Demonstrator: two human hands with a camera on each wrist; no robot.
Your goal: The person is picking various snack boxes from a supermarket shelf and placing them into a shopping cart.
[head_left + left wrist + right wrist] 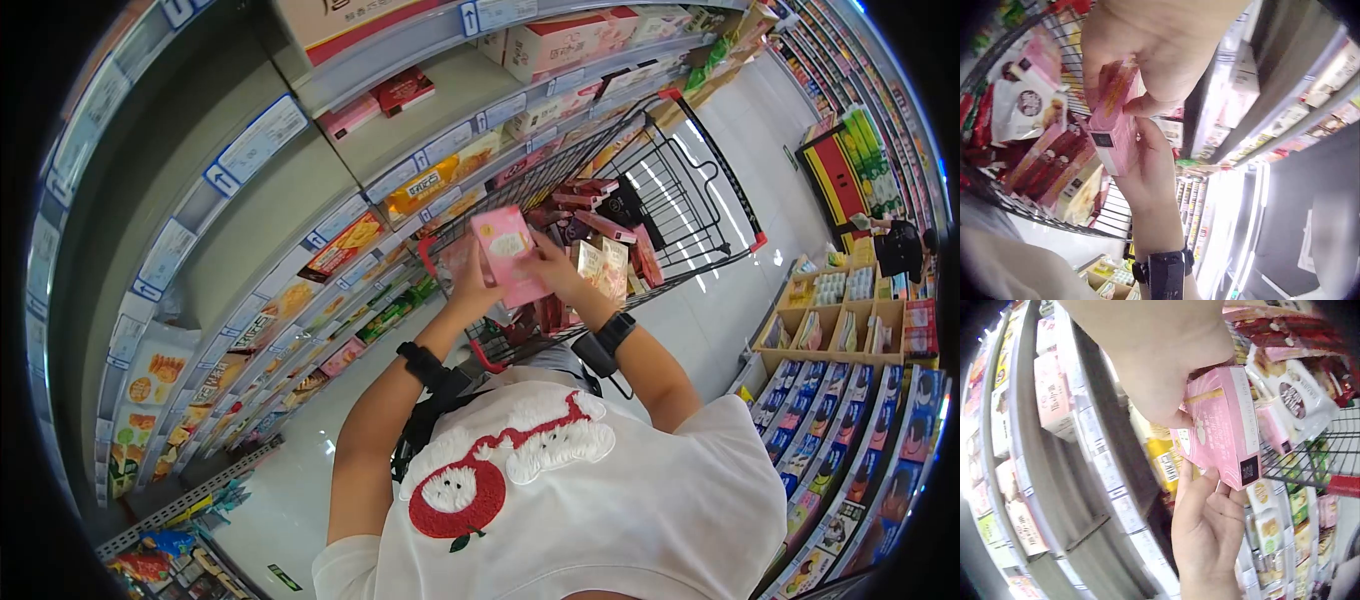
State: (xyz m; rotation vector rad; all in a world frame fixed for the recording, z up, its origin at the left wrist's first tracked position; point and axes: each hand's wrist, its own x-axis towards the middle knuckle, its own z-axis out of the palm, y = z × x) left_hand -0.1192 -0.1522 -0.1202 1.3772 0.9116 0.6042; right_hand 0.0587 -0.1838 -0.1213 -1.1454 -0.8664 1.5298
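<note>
Both hands hold one pink box (508, 262) upright above a shopping cart. The left hand (474, 284) grips its left side, and the right hand (556, 268) has the opposite side. In the left wrist view the left hand (1150, 53) curls its fingers and thumb over one end of the box (1116, 134), with the right hand (1152, 156) behind it. From the right wrist, the right hand (1160, 359) covers the top of the box (1219, 428), while the left hand's (1209, 534) thumb and fingers pinch its lower edge.
Under the hands, the wire cart (690, 200) contains several red and pink boxes (612, 228) and a white snack bag (1030, 109). Shelves (430, 95) with packaged goods line the left. On the right are a cardboard display (838, 325), more shelving and another person (898, 250).
</note>
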